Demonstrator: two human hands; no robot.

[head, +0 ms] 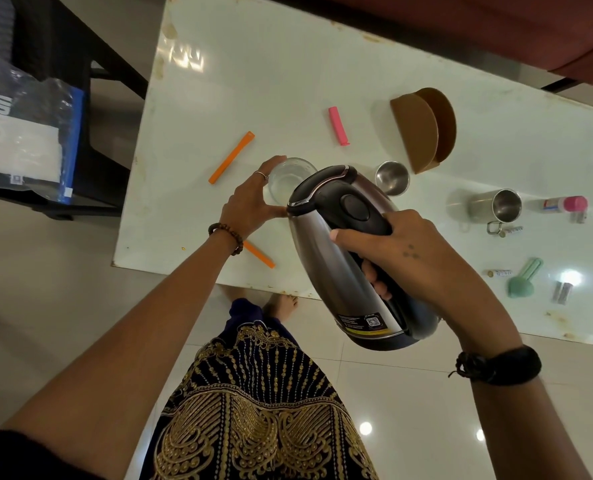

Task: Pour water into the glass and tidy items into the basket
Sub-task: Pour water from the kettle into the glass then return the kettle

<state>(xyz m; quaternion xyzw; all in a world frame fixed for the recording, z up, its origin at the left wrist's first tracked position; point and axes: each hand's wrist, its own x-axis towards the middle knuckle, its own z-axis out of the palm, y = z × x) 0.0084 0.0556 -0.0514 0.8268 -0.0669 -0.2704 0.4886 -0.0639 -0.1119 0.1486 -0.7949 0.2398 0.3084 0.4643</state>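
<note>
On the glossy white table (pixel 253 81), chipped at its edges above pale floor tiles, my left hand (pixel 250 199) curls round the clear glass (pixel 288 178). My right hand (pixel 392 251) grips the black handle of the brushed-steel kettle (pixel 326 251), tilted spout-first over the glass. The brown basket (pixel 426 129) stands well behind, near a steel cup (pixel 392 176).

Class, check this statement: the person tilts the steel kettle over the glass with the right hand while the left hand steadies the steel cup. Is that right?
Not quite. The head view shows the left hand curled round the glass, not the steel cup, which stands untouched beside it. The rest holds: the right hand tilts the steel kettle over the glass.
</note>
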